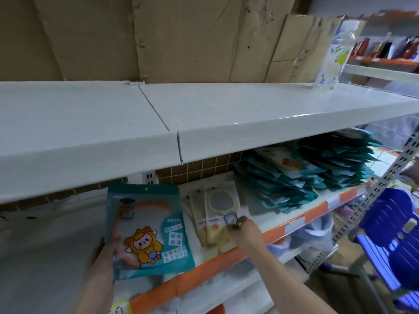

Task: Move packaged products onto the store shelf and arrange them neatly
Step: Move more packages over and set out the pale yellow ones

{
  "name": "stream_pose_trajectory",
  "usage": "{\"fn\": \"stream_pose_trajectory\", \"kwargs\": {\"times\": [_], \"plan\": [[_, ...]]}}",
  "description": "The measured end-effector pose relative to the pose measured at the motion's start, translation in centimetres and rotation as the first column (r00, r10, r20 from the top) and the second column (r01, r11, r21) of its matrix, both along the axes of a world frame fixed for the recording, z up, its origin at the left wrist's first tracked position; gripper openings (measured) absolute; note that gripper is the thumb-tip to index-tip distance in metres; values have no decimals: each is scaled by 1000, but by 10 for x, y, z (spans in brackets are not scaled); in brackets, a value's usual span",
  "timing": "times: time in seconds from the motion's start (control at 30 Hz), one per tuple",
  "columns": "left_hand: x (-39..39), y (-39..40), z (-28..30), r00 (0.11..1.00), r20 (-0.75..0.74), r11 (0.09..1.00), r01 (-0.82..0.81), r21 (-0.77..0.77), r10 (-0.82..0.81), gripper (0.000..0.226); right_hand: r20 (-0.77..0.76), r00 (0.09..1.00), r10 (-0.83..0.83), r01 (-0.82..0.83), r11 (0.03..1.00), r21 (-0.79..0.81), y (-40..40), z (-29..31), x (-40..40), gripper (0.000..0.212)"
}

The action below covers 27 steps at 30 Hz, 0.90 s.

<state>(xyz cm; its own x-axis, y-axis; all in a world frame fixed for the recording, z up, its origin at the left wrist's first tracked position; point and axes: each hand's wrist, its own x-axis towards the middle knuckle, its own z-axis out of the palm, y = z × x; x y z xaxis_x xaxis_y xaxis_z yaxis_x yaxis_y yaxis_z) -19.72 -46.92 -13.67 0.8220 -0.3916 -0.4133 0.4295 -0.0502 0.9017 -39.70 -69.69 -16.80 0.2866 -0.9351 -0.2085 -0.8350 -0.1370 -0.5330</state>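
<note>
Under the white shelf [226, 114], left hand [102, 261] holds teal cartoon packet [147, 232].

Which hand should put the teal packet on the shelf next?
Probably the left hand. It already holds the teal packet upright at the lower shelf, while the right hand is busy on the cream packets.

The blue chair [392, 241] on the right is cut off by the picture's edge. The things on the far right shelf [385, 51] are too blurry to tell. The left hand [102, 264] is partly hidden behind the teal packet [147, 232]
</note>
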Motion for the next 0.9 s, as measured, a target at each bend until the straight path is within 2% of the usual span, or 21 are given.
{"fn": "stream_pose_trajectory", "kwargs": {"times": [0.1, 0.2, 0.33, 0.47, 0.63, 0.77, 0.9], "plan": [[-7, -18, 7, 1000, 16, 1000, 2, -11, -2, 15, -102, 992, 76, -80, 996, -34, -8, -6, -6, 51], [-24, -42, 19, 999, 42, 999, 24, -25, -23, 14, -106, 971, 216, -219, 976, -14, -24, -6, -10, 43], [-60, -85, 32, 999, -12, 998, 46, -37, -47, 21, -33, 912, 408, -407, 912, 40, -49, -4, -33, 35], [-102, -142, 45, 992, -83, 993, 85, -78, -91, 21, 1, 910, 414, -414, 910, 13, -79, 2, -75, 38], [-154, -233, 68, 987, -30, 980, 154, -124, -159, 22, 21, 864, 504, -501, 862, -71, -120, 9, -115, 31], [-184, -301, 82, 974, 37, 959, 227, -172, -224, 9, 55, 815, 577, -572, 816, -81, -137, 8, -133, 28], [-196, -368, 83, 978, 51, 969, 205, -135, -200, 25, 132, 789, 600, -594, 800, -86, -147, 8, -142, 26]]}}
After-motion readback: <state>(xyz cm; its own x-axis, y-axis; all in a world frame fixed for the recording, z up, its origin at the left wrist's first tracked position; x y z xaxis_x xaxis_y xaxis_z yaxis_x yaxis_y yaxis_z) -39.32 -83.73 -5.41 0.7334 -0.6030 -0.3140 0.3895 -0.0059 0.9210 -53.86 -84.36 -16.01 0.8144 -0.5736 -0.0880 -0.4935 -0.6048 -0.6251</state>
